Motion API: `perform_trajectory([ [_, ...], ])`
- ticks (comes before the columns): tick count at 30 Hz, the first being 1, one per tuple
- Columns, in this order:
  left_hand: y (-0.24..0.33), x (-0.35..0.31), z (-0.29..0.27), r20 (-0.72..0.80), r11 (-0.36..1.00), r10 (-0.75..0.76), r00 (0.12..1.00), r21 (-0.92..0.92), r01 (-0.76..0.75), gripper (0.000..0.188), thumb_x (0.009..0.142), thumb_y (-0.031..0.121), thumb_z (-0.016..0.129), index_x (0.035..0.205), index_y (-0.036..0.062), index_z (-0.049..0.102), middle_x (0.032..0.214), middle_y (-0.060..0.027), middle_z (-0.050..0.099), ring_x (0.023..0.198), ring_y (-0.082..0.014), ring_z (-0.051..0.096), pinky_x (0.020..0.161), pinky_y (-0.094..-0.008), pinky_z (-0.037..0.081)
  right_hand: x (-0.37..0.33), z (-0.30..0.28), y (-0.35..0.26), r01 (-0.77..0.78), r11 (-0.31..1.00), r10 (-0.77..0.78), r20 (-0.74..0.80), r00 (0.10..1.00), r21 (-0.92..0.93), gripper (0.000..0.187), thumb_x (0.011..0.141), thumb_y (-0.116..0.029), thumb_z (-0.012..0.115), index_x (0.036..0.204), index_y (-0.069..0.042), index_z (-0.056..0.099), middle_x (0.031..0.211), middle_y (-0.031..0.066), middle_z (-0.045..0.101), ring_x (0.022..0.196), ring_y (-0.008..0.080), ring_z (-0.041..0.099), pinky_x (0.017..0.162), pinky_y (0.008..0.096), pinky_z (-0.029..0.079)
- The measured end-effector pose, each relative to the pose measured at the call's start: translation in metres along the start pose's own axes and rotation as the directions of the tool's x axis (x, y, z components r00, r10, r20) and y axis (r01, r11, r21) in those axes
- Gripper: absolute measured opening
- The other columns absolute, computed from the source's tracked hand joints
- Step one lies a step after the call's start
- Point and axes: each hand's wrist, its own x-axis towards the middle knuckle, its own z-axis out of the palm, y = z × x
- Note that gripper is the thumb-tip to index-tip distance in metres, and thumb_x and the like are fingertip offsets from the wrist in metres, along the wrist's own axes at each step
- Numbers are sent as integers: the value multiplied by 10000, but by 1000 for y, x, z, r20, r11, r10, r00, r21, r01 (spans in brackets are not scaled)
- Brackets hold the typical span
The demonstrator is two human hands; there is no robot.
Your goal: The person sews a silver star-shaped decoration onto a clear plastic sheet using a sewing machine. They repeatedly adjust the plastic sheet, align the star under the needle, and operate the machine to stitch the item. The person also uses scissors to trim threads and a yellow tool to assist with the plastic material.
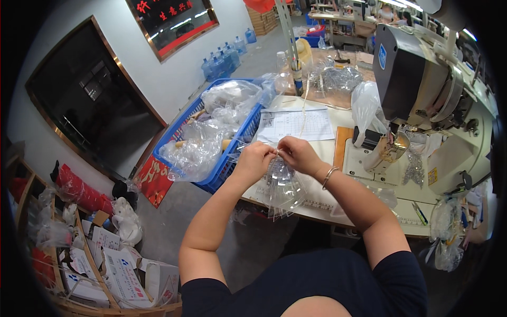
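The clear plastic bag looks thin, glossy and crinkled. The blue crate is plastic lattice filled with more shiny film bags. The sheet is matt white paper. The sewing machine shows smooth painted metal, and the bracelet glints metallic.

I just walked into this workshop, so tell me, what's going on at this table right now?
A person seated at a white worktable holds a clear plastic bag up with both hands, the left hand and right hand pinching its top edge together. A blue basket of more clear bags sits to the left, an industrial sewing machine to the right.
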Motion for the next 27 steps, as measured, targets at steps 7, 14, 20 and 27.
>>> perform_trajectory([
  [7, 9, -58, -14, 110, 932, 166, 980, 307, -192, 32, 768, 40, 566, 780, 11, 561, 806, -153, 545, 813, -332, 535, 724, -403, 454, -1, -31, 11, 117, 955, -79, 144, 986, -273, 114, 780, -159, 664, 761, -84, 579, 770, 54, 579, 704, 243, 589, 606, 336, 481],
  [14, 0, -98, 17, 54, 914, 232, 971, 329, -236, 28, 734, 24, 549, 755, 14, 533, 763, -124, 531, 735, -303, 533, 682, -367, 464, -16, -27, 30, 23, 923, 24, 116, 993, -384, 107, 799, -180, 640, 760, -102, 577, 765, 32, 569, 734, 235, 587, 574, 339, 477],
  [20, -19, -61, -16, 490, 372, -425, 761, -672, 641, 255, 896, 209, 520, 905, -30, 610, 797, -107, 642, 709, -174, 603, 613, -293, 479, 17, -53, -29, 215, 920, -136, 249, 959, -326, 96, 784, -172, 641, 740, -100, 597, 762, 29, 550, 767, 231, 563, 648, 338, 477],
  [27, -12, -31, 6, 416, 254, -236, 878, -846, 469, 228, 956, 177, 437, 1030, -5, 553, 991, -122, 626, 869, -154, 599, 765, -278, 482, 23, -38, -36, 300, 952, -267, 303, 915, -67, 86, 763, -109, 680, 805, -77, 611, 704, 20, 544, 671, 174, 547, 604, 299, 449],
])
